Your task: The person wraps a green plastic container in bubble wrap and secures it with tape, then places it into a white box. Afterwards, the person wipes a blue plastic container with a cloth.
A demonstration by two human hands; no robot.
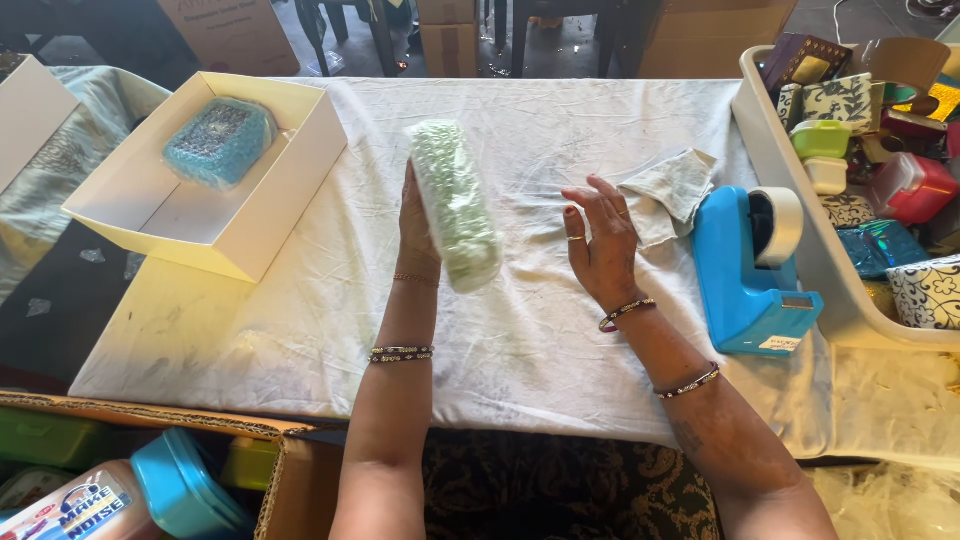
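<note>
My left hand (pixel 418 225) holds up a pale green box wrapped in clear plastic (pixel 455 203), tilted on edge above the white cloth. My right hand (pixel 600 240) hovers just to its right, fingers spread, holding nothing. To the left stands an open cream cardboard box (pixel 255 225) with a blue plastic-wrapped box (pixel 218 140) inside it. A blue tape dispenser (pixel 745 275) with a roll of tape sits to the right of my right hand.
A white cloth (pixel 520 350) covers the table. A folded rag (pixel 675 190) lies beside the dispenser. A white bin (pixel 790 190) at the right holds several small decorated boxes. Cardboard cartons with coloured containers (pixel 180 490) sit at lower left.
</note>
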